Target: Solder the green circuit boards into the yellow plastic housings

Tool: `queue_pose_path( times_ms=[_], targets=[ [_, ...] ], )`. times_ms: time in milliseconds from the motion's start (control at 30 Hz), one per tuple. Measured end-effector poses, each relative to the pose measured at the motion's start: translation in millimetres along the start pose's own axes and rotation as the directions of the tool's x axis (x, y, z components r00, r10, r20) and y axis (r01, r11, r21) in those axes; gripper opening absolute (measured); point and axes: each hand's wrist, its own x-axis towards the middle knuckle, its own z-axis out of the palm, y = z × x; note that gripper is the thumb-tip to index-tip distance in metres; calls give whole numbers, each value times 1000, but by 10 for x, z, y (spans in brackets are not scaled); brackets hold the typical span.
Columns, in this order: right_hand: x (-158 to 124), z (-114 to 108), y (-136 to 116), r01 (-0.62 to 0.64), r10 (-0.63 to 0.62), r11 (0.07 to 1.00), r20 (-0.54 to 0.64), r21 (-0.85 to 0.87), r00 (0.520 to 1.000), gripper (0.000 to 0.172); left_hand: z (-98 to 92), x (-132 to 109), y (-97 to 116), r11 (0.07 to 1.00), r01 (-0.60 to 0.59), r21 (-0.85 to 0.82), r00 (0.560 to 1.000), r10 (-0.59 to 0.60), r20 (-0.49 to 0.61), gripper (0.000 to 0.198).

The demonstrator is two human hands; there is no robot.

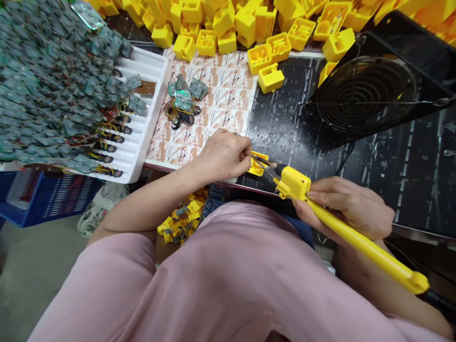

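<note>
My right hand is wrapped round the yellow handle of a soldering iron. Its dark metal tip points left, over a small yellow plastic casing at the bench's front edge. At the casing's left side is my left hand, with its fingers pinched together; what lies between them is hidden. Beyond that hand, a small pile of green circuit boards with yellow wires and round black parts rests on the patterned sheet.
On the left, a white foam tray carries a heap of circuit boards. Yellow casings crowd the back. A black fan stands at right. Below the bench are a blue crate and more casings.
</note>
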Motion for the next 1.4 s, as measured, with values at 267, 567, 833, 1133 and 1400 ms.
queue_pose_path(
  times_ms=[267, 567, 833, 1133, 1400],
  targets=[
    [-75, -125, -81, -246, 240, 968, -103, -53, 965, 22, -18, 1, 9, 1000, 9, -2, 1000, -9, 14, 27],
    [-194, -34, 18, -356, 322, 931, -276, -82, 906, 47, -35, 12, 17, 1000, 10, 27, 999, -11, 32, 28],
    [-230, -26, 21, -373, 332, 921, -273, -115, 903, 43, -23, 15, 21, 999, 2, 36, 999, -4, 42, 27],
    [-299, -80, 147, -307, 236, 933, -326, -187, 916, 45, -299, -98, -133, 997, 25, -69, 995, -31, -95, 36],
    [-383, -94, 193, -389, 302, 917, -480, -89, 824, 40, -21, -124, -149, 931, -331, -153, 939, 341, 42, 64]
  ],
)
